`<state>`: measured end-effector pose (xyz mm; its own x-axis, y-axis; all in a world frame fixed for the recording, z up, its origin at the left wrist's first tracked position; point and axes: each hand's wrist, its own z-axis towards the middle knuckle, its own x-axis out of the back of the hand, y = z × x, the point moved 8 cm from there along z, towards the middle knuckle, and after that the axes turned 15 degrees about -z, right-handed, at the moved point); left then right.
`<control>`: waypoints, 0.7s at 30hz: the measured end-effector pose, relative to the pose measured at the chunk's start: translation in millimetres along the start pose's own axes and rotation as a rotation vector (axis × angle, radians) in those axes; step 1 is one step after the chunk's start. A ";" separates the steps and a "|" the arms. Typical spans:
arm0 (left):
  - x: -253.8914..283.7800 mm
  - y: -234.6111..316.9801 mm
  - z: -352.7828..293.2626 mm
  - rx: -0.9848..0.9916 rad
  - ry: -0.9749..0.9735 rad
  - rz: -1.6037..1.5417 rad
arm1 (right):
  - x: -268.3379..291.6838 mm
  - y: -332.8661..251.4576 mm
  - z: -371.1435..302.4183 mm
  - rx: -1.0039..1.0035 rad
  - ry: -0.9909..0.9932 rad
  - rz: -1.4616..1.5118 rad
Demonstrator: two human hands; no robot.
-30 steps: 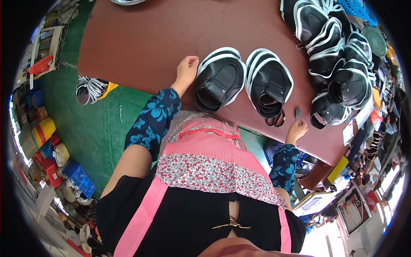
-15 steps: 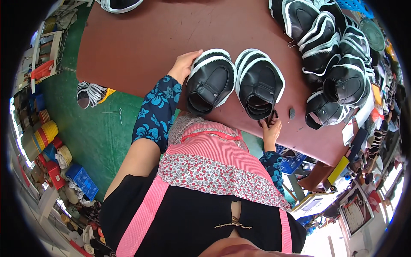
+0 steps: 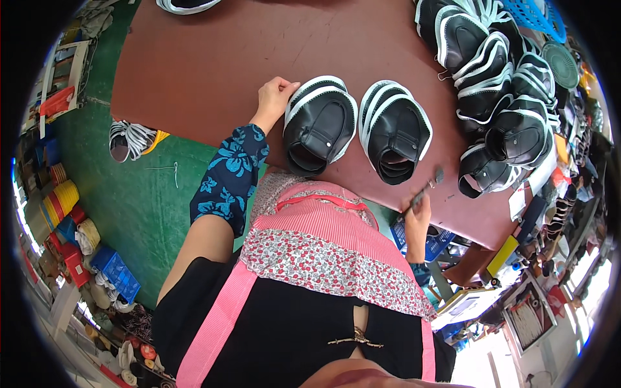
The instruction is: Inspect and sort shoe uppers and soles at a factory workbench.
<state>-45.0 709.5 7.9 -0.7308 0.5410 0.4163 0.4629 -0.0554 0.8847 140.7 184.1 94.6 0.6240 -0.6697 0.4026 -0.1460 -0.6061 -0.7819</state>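
Note:
Two nested stacks of black shoe uppers with white edging lie side by side near the table's front edge. My left hand [image 3: 274,103] has its fingers bent and closed at the outer white edge of the left stack [image 3: 321,126]. The right stack [image 3: 396,132] lies a little apart from it, with no hand on it. Below that stack, at the table edge, my right hand [image 3: 418,216] is closed round a slim dark tool [image 3: 420,196]. The tool is blurred, and its far end points toward a small dark lump [image 3: 439,175] on the table.
More black uppers [image 3: 517,132] are heaped along the right of the reddish-brown table [image 3: 213,77], with a blue basket [image 3: 537,19] behind. Another upper [image 3: 187,5] lies at the far left edge. A blue crate [image 3: 435,244] sits below the front edge.
My right hand has moved down slightly, away from the right stack, and the dark tool has swung away from the uppers. The gap between the stacks is wider. My left hand remains at its stack.

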 end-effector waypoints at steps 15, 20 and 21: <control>-39.3 -13.2 -6.0 0.116 -0.138 -0.203 | -215.0 -211.1 182.4 0.988 -0.351 -1.385; -37.5 -7.9 -4.4 0.087 -0.133 -0.193 | -200.2 -231.4 163.5 1.201 -0.087 -1.227; -36.8 -5.8 -4.9 0.083 -0.138 -0.190 | -208.9 -224.4 169.1 1.113 -0.200 -1.281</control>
<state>-23.2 685.8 -11.6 -0.7357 0.6451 0.2064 0.3675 0.1241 0.9217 172.9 532.6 105.5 -0.0011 0.0829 0.9966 0.9989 -0.0460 0.0049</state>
